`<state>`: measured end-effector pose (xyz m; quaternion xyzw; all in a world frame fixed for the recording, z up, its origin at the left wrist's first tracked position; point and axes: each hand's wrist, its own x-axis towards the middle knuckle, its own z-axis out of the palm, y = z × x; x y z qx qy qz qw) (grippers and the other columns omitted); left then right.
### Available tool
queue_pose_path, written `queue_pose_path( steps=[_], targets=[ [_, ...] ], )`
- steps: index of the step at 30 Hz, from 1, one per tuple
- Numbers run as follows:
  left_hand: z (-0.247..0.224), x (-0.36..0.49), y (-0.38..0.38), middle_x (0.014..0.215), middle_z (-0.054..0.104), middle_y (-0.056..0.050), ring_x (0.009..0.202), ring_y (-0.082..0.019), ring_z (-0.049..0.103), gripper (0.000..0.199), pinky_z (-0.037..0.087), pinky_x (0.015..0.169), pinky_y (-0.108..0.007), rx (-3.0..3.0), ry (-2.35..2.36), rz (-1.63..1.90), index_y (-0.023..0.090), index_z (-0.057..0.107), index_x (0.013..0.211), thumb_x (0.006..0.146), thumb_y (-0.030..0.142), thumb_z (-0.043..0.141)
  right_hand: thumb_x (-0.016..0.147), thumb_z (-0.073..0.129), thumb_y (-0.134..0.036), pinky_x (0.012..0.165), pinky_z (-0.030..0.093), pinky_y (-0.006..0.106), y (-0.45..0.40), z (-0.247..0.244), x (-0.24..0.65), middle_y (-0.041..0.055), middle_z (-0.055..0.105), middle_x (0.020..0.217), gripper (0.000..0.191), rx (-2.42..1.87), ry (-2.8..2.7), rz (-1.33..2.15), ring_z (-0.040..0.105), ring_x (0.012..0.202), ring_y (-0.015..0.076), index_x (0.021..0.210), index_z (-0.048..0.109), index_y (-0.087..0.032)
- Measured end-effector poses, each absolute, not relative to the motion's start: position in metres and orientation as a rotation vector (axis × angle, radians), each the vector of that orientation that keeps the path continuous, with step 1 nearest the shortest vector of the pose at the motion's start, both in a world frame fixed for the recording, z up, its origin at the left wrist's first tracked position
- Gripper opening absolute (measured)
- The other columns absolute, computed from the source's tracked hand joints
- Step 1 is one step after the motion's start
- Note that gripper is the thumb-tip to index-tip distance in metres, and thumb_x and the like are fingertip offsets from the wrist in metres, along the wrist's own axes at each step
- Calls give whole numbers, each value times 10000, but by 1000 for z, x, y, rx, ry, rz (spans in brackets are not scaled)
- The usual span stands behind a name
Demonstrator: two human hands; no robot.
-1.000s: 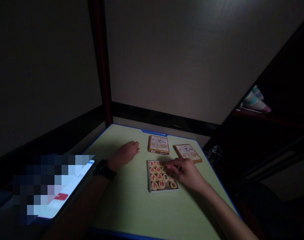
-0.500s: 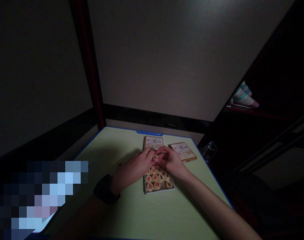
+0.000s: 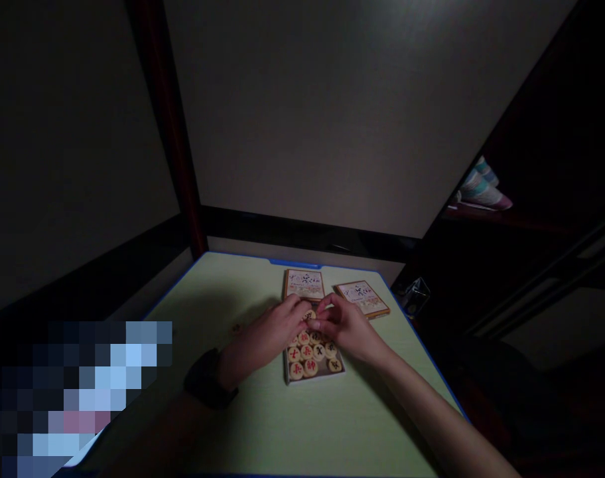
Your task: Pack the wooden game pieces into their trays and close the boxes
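Observation:
A shallow open box (image 3: 316,378) on the green table holds several round wooden pieces with red or black characters, such as a red-marked piece (image 3: 310,367). Over the box's far part, my left hand (image 3: 275,330) and my right hand (image 3: 349,326) meet with bent, closed fingers. Between their fingertips is a round piece with a black character (image 3: 309,315), gripped by both hands. My hands hide part of the far rows. A dark band is on my left wrist.
Two flat printed boxes lie behind: one box (image 3: 304,284) straight ahead, another box (image 3: 363,298) to the right. A loose piece (image 3: 236,328) lies left of my left hand. The green table (image 3: 282,438) has blue edges; a dark item (image 3: 414,297) stands beyond its right edge.
The piece between my fingertips now shows its black character more clearly, and my fingers have shifted slightly around it. The whole view has moved a little.

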<state>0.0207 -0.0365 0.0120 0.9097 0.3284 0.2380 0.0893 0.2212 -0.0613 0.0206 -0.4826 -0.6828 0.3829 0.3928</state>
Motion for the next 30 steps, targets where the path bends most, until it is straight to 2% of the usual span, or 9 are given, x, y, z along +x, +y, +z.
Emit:
queue_pose_path(
  steps=[2, 5, 7, 9, 14, 18, 25, 30],
  targets=[
    [14, 19, -36, 1145, 603, -43, 982, -179, 649, 169, 541, 886, -330, 2687, 1007, 706, 219, 558, 1132, 1005, 234, 447, 847, 644, -174, 724, 482, 293, -76, 37, 231, 30, 719, 865, 86, -1257, -2049, 653, 659, 808, 169, 932, 641, -190],
    [17, 17, -35, 1195, 600, -54, 1053, -195, 643, 176, 536, 931, -348, 2672, 1024, 687, 214, 548, 1155, 1000, 231, 466, 765, 501, 59, 834, 474, 309, -99, 59, 245, 36, 729, 950, 412, -1158, -2595, 499, 650, 932, 175, 978, 731, -208],
    [18, 17, -34, 1196, 603, -59, 1076, -203, 639, 169, 533, 946, -354, 2671, 1032, 683, 206, 553, 1144, 994, 218, 475, 715, 480, 102, 870, 469, 299, -109, 67, 251, 32, 726, 992, 528, -1133, -2760, 476, 633, 991, 172, 1023, 749, -231],
    [17, 16, -33, 1186, 608, -58, 1063, -203, 645, 161, 538, 935, -352, 2665, 1042, 675, 206, 558, 1131, 991, 221, 481, 698, 500, 94, 869, 465, 297, -114, 67, 251, 37, 717, 999, 549, -1146, -2837, 415, 616, 993, 173, 1051, 755, -240],
    [17, 16, -34, 1180, 611, -53, 1026, -192, 655, 171, 538, 917, -332, 2653, 1040, 662, 215, 554, 1143, 991, 222, 476, 711, 580, 1, 784, 444, 327, -115, 61, 242, 67, 679, 905, 454, -1262, -2988, 193, 582, 879, 199, 1074, 748, -212],
    [19, 16, -34, 1172, 611, -59, 1014, -196, 653, 156, 536, 901, -333, 2636, 1045, 612, 204, 557, 1121, 993, 228, 472, 688, 607, -12, 742, 418, 325, -115, 62, 238, 65, 656, 876, 464, -1281, -3000, 147, 569, 863, 213, 1078, 741, -224],
    [18, 17, -34, 1170, 610, -66, 1006, -193, 647, 162, 521, 893, -322, 2625, 1064, 558, 203, 555, 1124, 991, 227, 464, 830, 536, 30, 714, 397, 288, -99, 58, 244, 64, 650, 911, 297, -1254, -2922, 97, 577, 845, 171, 876, 740, -180],
    [14, 12, -24, 1157, 613, -75, 1019, -206, 639, 172, 516, 885, -328, 2675, 1124, 576, 198, 553, 1129, 983, 218, 464, 865, 602, -26, 637, 347, 279, -89, 49, 243, 18, 613, 810, 214, -1175, -2939, 143, 547, 752, 139, 749, 708, -172]
  ],
)
